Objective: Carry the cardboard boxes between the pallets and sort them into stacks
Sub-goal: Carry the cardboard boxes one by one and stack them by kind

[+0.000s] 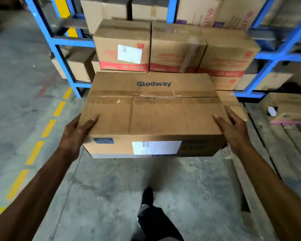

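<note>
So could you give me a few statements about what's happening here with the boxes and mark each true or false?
1. Both hands hold the Glodway box, left hand and right hand at opposite ends. True.
2. The box's top flaps stand open. False: they are taped shut.
3. Boxes with red print sit ahead, by the blue rack. True.
4. The floor line is solid white. False: it is dashed yellow.

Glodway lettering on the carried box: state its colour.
Dark blue, printed on the box top; head view shows it best.
</note>
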The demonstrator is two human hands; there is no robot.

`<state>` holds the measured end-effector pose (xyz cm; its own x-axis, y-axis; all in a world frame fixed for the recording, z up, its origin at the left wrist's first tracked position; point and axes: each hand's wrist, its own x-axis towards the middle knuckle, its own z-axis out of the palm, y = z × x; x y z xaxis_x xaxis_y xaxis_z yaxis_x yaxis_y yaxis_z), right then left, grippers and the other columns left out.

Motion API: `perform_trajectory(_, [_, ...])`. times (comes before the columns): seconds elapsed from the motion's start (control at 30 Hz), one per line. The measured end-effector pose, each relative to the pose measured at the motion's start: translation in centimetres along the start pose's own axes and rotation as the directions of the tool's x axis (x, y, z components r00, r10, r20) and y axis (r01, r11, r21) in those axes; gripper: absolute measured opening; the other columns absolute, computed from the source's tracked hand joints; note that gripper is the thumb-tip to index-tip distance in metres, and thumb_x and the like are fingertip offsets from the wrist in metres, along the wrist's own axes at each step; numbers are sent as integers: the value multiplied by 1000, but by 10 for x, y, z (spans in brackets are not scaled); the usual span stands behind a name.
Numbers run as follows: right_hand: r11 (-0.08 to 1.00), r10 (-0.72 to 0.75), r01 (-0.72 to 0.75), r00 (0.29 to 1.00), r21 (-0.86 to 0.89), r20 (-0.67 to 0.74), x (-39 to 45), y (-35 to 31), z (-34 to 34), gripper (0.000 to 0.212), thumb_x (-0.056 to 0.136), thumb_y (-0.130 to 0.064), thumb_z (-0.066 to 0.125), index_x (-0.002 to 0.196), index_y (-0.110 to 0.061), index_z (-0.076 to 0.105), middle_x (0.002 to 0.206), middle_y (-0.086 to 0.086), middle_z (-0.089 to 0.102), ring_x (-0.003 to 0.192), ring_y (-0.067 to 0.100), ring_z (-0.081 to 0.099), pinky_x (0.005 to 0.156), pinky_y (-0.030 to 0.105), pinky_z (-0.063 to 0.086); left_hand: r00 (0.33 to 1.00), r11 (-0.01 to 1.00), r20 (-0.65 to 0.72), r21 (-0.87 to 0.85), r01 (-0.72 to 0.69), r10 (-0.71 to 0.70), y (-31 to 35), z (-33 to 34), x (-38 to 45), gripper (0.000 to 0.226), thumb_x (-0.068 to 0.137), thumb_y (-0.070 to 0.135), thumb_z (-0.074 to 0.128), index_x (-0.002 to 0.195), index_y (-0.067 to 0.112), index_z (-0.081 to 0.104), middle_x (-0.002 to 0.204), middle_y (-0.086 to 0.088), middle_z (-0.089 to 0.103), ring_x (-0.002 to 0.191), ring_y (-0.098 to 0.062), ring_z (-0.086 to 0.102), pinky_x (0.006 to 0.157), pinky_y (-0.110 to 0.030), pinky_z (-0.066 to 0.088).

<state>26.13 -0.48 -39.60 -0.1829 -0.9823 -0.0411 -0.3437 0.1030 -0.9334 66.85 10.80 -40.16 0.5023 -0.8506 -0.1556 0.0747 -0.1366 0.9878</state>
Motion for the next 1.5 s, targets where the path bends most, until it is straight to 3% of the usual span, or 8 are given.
perform_trajectory(0.23, [998, 54, -56, 993, -21, -105, -89, 2, -144, 67, 84, -36, 68, 144, -28, 39, 140, -1, 48, 123, 19, 48, 104, 40, 42, 997, 1000, 72, -10, 16, -15, 27, 61, -120, 37, 86, 24, 66, 122, 15, 62, 104, 1, 70, 89, -16, 67, 71, -24, 52])
perform_trajectory(0.47, [997, 78, -72, 963, 31, -258, -154, 58, -341, 55, 88, -23, 66, 139, -21, 47, 123, -6, 57, 109, 8, 54, 88, 15, 46, 965, 999, 262, -27, 19, -12, 18, 217, -239, 26, 88, 22, 64, 115, 22, 63, 95, 6, 70, 78, -10, 68, 69, -24, 52])
perform_trajectory(0.57, [997, 79, -75, 954, 25, -288, -164, 93, -431, 58, 87, -26, 67, 140, -22, 46, 126, -5, 56, 113, 10, 53, 98, 26, 43, 945, 999, 325, -35, 39, -26, -4, 291, -293, 19, 88, 21, 64, 107, 21, 65, 85, 10, 74, 72, -4, 70, 62, -19, 54])
perform_trajectory(0.7, [997, 82, -81, 945, 17, -315, -170, 128, -542, 58, 88, -23, 66, 141, -19, 44, 122, -6, 54, 111, 9, 51, 92, 21, 38, 940, 994, 335, -55, 92, -68, -28, 389, -362, 17, 87, 24, 66, 103, 21, 66, 99, -1, 72, 77, -11, 70, 69, -26, 54])
perform_trajectory(0.8, [992, 128, -124, 943, 33, -308, -166, 150, -602, 57, 88, -22, 66, 141, -17, 45, 122, -7, 53, 112, 9, 51, 92, 21, 39, 935, 992, 340, -44, 119, -98, -32, 442, -397, 22, 89, 20, 64, 110, 16, 64, 98, -3, 69, 70, -6, 69, 57, -17, 53])
perform_trajectory(1.03, [979, 203, -193, 941, 62, -271, -92, 227, -718, 62, 83, -32, 71, 139, -24, 47, 130, -2, 58, 114, 16, 58, 103, 37, 45, 937, 991, 324, 12, 137, -133, -60, 578, -425, 32, 87, 25, 65, 118, 18, 63, 96, 1, 72, 70, -8, 69, 64, -24, 53])
perform_trajectory(1.23, [983, 174, -182, 951, -8, -257, 30, 279, -785, 63, 85, -30, 68, 142, -20, 43, 140, 1, 50, 121, 14, 47, 96, 25, 35, 956, 989, 254, 40, 144, -149, -87, 706, -404, 8, 87, 26, 66, 93, 26, 70, 87, 5, 75, 81, -19, 66, 87, -42, 49])
perform_trajectory(1.5, [986, 155, -162, 980, -50, -126, 224, 284, -853, 60, 89, -31, 63, 144, -29, 39, 143, 4, 46, 112, 14, 45, 86, 28, 38, 965, 984, 192, 38, 176, -180, -73, 859, -350, 15, 88, 26, 64, 102, 24, 69, 97, 0, 74, 87, -21, 69, 80, -35, 52])
